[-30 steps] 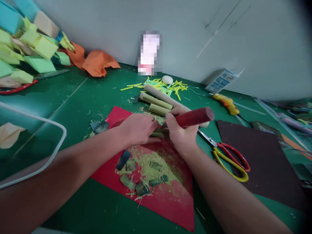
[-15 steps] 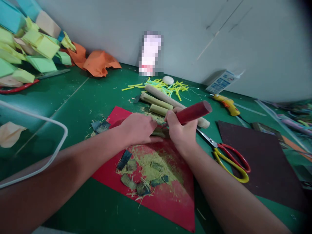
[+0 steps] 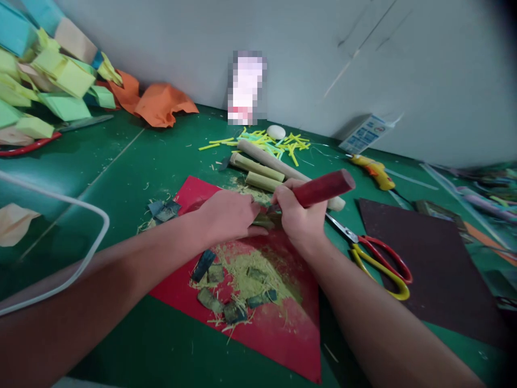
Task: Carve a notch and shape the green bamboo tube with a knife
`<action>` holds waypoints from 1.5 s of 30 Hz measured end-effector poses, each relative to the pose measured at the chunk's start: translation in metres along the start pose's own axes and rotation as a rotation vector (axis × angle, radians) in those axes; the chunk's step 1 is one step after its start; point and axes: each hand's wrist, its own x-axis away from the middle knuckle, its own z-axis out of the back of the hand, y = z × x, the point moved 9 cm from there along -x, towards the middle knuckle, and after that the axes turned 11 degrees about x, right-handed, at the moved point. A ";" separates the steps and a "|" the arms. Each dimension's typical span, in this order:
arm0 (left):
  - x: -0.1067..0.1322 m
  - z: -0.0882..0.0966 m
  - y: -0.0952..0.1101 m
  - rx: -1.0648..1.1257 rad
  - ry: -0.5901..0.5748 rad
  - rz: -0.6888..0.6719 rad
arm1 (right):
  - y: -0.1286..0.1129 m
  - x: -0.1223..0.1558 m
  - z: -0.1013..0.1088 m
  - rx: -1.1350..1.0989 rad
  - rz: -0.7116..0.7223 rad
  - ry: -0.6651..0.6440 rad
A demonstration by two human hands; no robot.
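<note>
My right hand [image 3: 299,218] is closed round a tool with a thick red handle [image 3: 323,188]; the handle points up and to the right, and the working end is hidden between my hands. My left hand [image 3: 230,215] presses down on a short greenish stalk piece [image 3: 264,221], fingers curled over it. Both hands work above a red sheet [image 3: 283,328] covered with yellow-green shavings [image 3: 242,272] and dark peel scraps [image 3: 204,264].
Two cut stalk pieces [image 3: 258,168] and a pale wooden rod [image 3: 262,153] lie just beyond my hands. Red-and-yellow scissors [image 3: 375,256] lie to the right beside a dark sheet [image 3: 428,258]. A yellow cutter [image 3: 374,170], yellow strips [image 3: 283,143], folded coloured papers [image 3: 52,86] and a white-rimmed tray [image 3: 56,237] surround the green mat.
The red handle has tilted slightly and shifted a little; my right hand has made a small motion against the stalk piece. My left hand has stayed in place.
</note>
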 end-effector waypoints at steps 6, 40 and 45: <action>-0.001 0.000 0.002 0.015 -0.009 -0.001 | 0.003 -0.001 0.002 -0.058 -0.020 0.024; 0.000 -0.001 -0.001 0.028 -0.020 0.014 | -0.001 0.004 -0.009 0.051 0.032 -0.111; 0.000 0.000 -0.002 0.018 -0.027 0.036 | -0.006 0.006 -0.016 0.059 0.080 -0.205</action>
